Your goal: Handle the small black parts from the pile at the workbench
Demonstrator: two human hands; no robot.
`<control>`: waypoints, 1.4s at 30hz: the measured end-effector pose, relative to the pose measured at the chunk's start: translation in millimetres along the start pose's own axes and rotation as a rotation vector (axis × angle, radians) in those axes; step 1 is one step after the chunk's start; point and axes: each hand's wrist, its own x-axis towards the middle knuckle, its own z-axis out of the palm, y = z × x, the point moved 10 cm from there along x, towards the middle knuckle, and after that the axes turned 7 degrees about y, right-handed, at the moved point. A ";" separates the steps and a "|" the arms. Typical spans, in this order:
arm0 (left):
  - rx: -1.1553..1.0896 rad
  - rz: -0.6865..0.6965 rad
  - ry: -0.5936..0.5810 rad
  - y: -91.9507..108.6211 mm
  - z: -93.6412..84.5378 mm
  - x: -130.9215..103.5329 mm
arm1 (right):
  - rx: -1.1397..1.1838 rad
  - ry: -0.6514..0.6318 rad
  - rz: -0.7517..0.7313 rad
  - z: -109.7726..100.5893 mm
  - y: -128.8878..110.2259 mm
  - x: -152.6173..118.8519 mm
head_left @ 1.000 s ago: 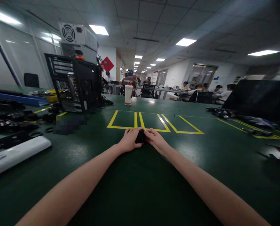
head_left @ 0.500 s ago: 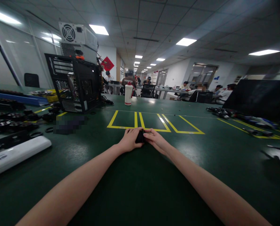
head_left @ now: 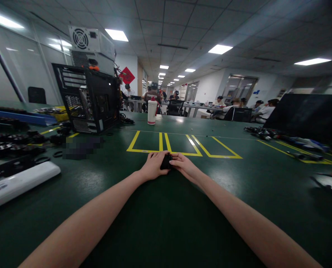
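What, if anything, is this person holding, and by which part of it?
A small black object, held around its left side by the left hand; the right hand is at its right end, grip unclear.

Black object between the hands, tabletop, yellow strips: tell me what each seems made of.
Black object: possibly plastic, judging only by its dark colour; fingers cover much of it, so its finish is unclear.
Tabletop: probably a green coating or mat, semi-gloss, with blurred light patches.
Yellow strips: likely adhesive tape, flat and even in width.

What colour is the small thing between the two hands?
The small thing is black; the head view shows it best.
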 end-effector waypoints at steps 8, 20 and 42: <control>0.006 -0.003 -0.001 0.3 0.0 0.5 | -0.029 0.034 -0.061 2.4 -6.6 -5.2; -0.014 -0.025 -0.029 1.1 -2.0 -0.5 | -0.028 -0.089 -0.043 3.3 -5.4 -2.6; -0.011 -0.038 -0.027 -1.4 -0.1 0.5 | -0.024 -0.044 -0.041 3.2 -4.9 -4.2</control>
